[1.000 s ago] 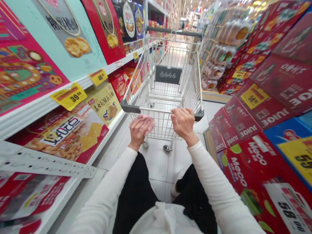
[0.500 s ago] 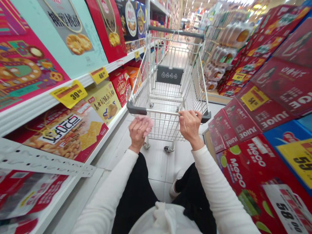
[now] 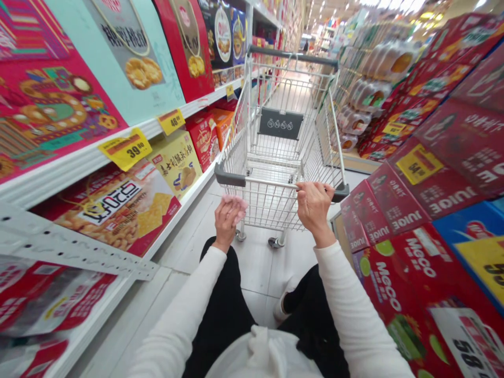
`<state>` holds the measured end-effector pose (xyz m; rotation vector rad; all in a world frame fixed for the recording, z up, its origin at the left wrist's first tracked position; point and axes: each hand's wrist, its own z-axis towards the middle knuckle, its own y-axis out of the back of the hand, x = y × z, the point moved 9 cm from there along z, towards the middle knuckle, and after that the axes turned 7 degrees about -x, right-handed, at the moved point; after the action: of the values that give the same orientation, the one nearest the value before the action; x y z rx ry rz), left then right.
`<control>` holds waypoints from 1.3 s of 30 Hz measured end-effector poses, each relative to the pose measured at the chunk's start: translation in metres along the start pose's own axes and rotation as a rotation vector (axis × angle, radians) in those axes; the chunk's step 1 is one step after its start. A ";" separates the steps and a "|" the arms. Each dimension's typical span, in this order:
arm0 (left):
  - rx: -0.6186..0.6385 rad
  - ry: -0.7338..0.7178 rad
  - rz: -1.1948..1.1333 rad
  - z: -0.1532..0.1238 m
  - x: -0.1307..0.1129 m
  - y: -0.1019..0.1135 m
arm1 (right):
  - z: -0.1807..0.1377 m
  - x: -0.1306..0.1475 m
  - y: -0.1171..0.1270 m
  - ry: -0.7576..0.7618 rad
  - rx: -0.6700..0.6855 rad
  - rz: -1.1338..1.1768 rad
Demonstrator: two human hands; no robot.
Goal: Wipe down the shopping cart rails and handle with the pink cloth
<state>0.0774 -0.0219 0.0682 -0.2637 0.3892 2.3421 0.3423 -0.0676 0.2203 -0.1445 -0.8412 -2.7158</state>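
A wire shopping cart [image 3: 271, 202] with grey corner pieces stands in front of me, and no goods show in its basket. My right hand [image 3: 315, 207] is closed around the metal rim of the cart's near end, close to the right corner. In my left hand [image 3: 226, 223] is a crumpled pink cloth [image 3: 235, 202], with the fingers folded over it. This hand is just below the cart's left corner piece, apart from the rim as far as I can see. A grey handlebar [image 3: 293, 56] runs across the cart's far end.
Along the left, a white shelf [image 3: 88, 142] holds boxed biscuits [image 3: 114, 205] and gift boxes, with yellow price tags at its edge. Stacked red drink cartons [image 3: 417, 262] line the right side. Packs of bottles [image 3: 388, 60] stand farther back. Pale floor tiles [image 3: 252, 268] lie under the cart.
The cart and both hands have shifted slightly right in the view. My left hand with the pink cloth sits a little lower beneath the corner. My right hand keeps its hold on the rim.
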 end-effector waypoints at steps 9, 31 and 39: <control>-0.317 0.356 0.146 0.011 -0.009 0.016 | -0.002 0.009 -0.004 -0.036 -0.039 -0.012; -0.424 0.771 0.052 -0.036 -0.064 -0.035 | -0.007 0.041 -0.008 -0.038 -0.062 -0.012; -0.627 0.786 0.092 -0.016 -0.003 0.017 | -0.014 0.051 -0.009 0.050 -0.044 0.050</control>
<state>0.0690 -0.0407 0.0571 -1.5058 0.0039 2.3030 0.2906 -0.0813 0.2130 -0.1052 -0.7545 -2.6808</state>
